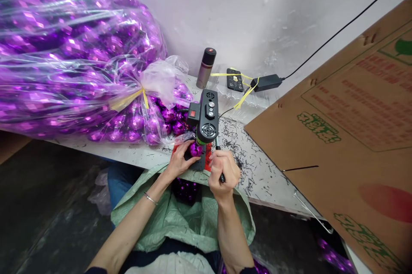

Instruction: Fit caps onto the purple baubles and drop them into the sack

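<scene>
A small black bench machine [208,115] with a red switch stands on the white table, above a dark base plate. Under its head sits a shiny purple faceted ball [196,149]. My left hand [182,159] has its fingers and thumb closed around that ball. My right hand [224,172] is wrapped round the black-handled lever [222,178] at the machine's right side. More purple balls [178,127] lie in a heap just behind my left hand. Below the table edge, an open green woven sack [151,218] lies across my lap with purple balls inside.
A huge clear bag [74,55] of purple balls fills the left. Behind the machine are a bottle [206,68], a phone [234,79] and a black power adapter [268,82]. Small black bits [247,158] litter the table's right. A cardboard box [347,132] leans there.
</scene>
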`<control>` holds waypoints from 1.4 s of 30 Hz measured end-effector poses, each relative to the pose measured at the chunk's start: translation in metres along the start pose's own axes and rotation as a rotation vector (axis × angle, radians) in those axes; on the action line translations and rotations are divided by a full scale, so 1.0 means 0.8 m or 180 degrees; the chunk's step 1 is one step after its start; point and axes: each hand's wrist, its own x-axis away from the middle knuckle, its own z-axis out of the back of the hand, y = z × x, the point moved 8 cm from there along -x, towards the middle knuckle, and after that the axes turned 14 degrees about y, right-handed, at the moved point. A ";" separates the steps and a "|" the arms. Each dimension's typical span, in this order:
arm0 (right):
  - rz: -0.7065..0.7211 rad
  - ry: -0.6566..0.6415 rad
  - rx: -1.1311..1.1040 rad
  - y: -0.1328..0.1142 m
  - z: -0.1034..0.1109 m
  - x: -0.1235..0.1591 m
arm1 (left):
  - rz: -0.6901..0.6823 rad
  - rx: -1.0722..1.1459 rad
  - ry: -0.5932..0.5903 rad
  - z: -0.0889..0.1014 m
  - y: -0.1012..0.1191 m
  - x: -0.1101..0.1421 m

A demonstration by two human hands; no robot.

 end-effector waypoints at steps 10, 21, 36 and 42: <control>0.0066 0.0143 -0.0017 0.020 -0.004 0.056 | 0.0026 0.0172 0.0060 0.001 -0.005 0.003; 0.0037 0.0312 -0.0062 0.028 -0.003 0.071 | -0.0052 0.0164 0.0035 0.001 -0.004 0.003; -0.0002 0.0436 -0.0154 0.033 -0.005 0.081 | 0.0008 0.0241 -0.0011 0.001 -0.003 0.001; 0.0140 0.0351 -0.0079 0.034 -0.010 0.088 | -0.0056 0.0276 0.0073 0.001 0.002 0.002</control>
